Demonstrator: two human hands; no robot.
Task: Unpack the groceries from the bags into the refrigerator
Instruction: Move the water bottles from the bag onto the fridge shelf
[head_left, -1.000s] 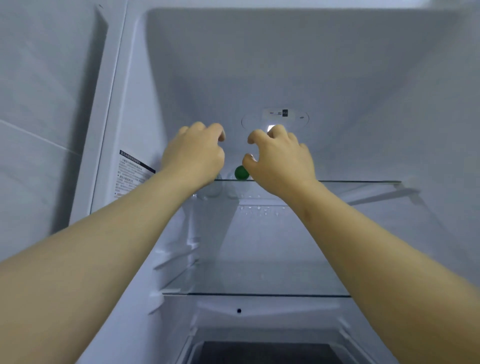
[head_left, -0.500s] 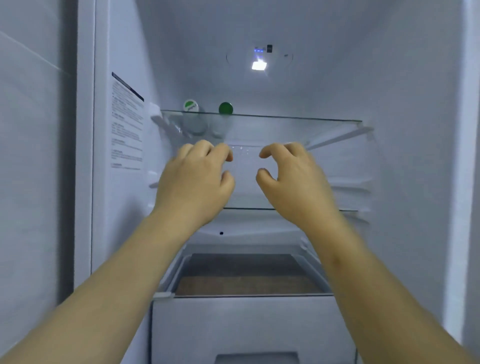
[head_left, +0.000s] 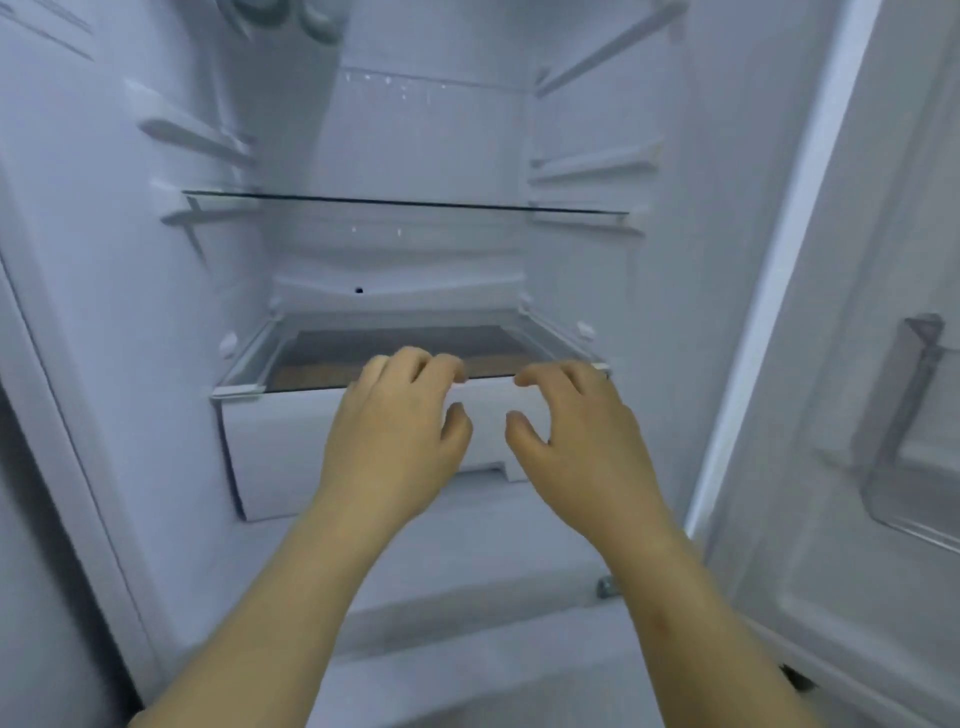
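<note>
Just behind both hands (head_left: 395, 436) (head_left: 582, 441), refrigerator drawer (head_left: 275, 447).

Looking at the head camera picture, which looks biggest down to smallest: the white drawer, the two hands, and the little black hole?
1. Drawer
2. Left hand and right hand: these look alike. They are nearer the camera, so they look bigger than they really are.
3. Hole

A single head-worn wide-angle view looks forward and down, close into the open refrigerator (head_left: 426, 156), drawer (head_left: 280, 447) mid-frame, door (head_left: 831, 364) at the right.
</note>
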